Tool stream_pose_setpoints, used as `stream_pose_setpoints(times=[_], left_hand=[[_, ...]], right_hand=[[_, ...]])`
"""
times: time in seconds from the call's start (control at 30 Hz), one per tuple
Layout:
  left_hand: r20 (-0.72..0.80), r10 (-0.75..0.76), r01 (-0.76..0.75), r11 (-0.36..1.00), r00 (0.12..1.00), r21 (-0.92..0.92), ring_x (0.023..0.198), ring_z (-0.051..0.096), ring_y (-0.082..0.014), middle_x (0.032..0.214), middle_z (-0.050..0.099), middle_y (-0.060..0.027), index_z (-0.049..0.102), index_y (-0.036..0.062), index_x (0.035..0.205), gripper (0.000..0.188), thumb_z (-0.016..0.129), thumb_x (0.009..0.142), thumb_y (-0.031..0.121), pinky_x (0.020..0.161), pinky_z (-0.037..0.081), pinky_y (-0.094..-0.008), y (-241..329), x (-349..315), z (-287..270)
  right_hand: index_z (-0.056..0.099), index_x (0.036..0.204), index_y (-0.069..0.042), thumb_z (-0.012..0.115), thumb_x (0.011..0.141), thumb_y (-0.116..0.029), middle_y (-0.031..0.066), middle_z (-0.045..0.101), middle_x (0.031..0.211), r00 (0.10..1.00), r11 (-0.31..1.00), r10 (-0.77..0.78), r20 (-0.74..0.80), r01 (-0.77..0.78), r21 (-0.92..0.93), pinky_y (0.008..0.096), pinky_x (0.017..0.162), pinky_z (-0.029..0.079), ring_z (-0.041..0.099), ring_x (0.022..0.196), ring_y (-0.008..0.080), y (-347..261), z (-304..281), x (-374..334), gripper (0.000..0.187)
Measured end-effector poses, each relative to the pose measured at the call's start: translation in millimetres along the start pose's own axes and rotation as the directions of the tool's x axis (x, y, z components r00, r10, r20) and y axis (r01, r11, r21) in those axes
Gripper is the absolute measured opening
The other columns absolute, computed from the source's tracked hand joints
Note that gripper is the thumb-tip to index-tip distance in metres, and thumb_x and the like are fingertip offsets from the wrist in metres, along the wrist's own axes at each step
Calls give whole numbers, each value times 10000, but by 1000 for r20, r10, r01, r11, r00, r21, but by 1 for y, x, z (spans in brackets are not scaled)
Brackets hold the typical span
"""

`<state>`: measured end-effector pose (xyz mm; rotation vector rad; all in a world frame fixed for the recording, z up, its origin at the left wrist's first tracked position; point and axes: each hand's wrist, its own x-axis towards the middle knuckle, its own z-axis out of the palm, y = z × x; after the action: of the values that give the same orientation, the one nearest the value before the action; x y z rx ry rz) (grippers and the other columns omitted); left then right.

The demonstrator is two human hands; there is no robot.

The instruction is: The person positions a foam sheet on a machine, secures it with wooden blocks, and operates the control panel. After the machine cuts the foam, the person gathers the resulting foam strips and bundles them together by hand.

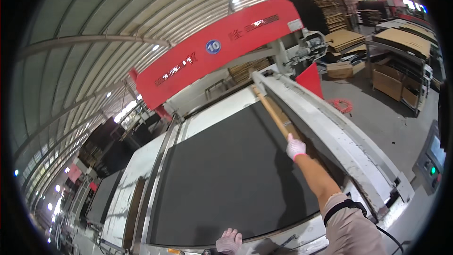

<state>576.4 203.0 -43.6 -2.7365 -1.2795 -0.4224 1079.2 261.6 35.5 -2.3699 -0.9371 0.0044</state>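
My right hand (296, 148), in a white glove with a pink cuff, is closed around the near end of a long wooden stick (272, 110). The stick slants away along the right side of a large dark grey sheet (226, 174), its far end over the pale machine bed (222, 114). At the sheet's near edge is my left hand (229, 242), also gloved, with its fingers stretched out and nothing visible in it. The sheet lies flat on the bed.
A red machine beam (188, 73) spans the far end of the bed. White rails (325, 125) run along the right side. A control panel (428, 160) stands at far right. Beyond are cardboard boxes (389, 81) and stacked sheets (314, 12).
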Motion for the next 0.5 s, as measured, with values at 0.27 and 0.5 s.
stream_pose_setpoints(times=[0.27,0.5], left_hand=[[201,-14,19,1000,980,-20,1130,540,-280,1263,548,-111,592,93,1131,393,425,916,375,923,463,-403,15,0,-43],[122,286,-297,951,950,88,1212,439,-306,1273,524,-67,620,151,1043,403,549,810,471,942,446,-403,14,4,-17]], right_hand=[[266,1431,-169,425,857,-71,211,648,975,976,997,25,215,-9,-76,440,821,490,650,909,324,36,36,-34,603],[229,1453,-183,396,886,-101,189,641,1074,955,992,58,292,-24,-121,419,866,483,629,1000,313,-1,28,2,597]])
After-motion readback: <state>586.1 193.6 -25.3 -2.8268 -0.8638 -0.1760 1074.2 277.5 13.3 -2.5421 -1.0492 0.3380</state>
